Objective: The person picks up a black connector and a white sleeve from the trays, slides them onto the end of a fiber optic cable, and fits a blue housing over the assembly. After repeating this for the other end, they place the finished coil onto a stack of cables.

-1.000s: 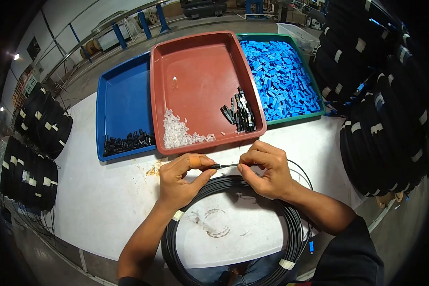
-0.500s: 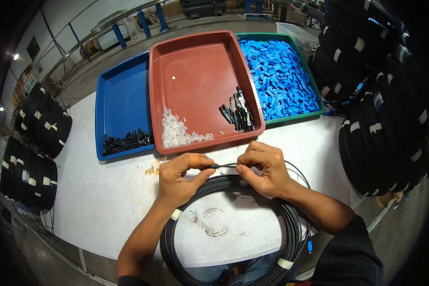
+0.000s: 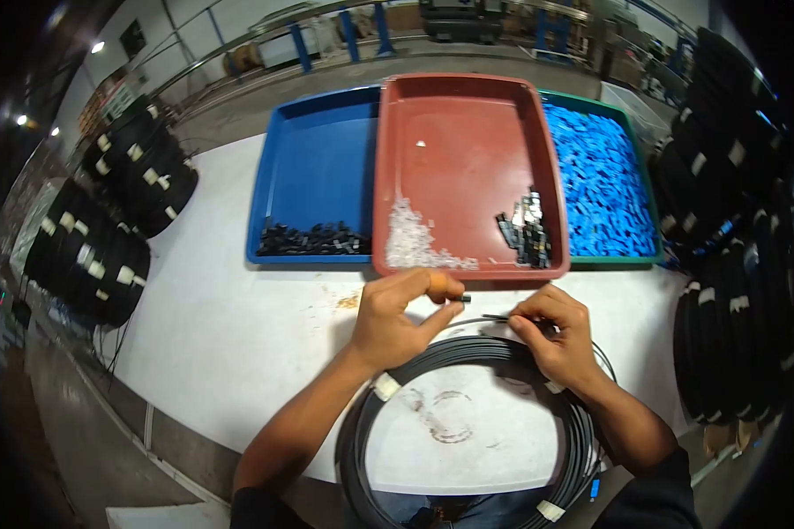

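My left hand (image 3: 395, 322), with an orange band on one finger, pinches a short black sleeve (image 3: 466, 300) between thumb and fingertips. My right hand (image 3: 556, 335) is closed on a thin black cable near its end (image 3: 492, 316), which points left towards the sleeve. A small gap separates the two. Below both hands lies a coil of black cable (image 3: 454, 350), bound with white tape (image 3: 385, 386) and reaching over the table's near edge. From its right side hangs a blue connector (image 3: 595, 489).
Across the white table (image 3: 203, 309) stand a blue tray (image 3: 322, 167) with black sleeves, a red tray (image 3: 468, 150) with clear pieces and black parts, and a green tray (image 3: 648, 212) full of blue connectors. Cable coils are stacked left (image 3: 88, 256) and right (image 3: 737, 353).
My hands have moved apart; the black sleeve, on the cable before, is now off its end in my left hand. The view has swung left, so the scene sits further right.
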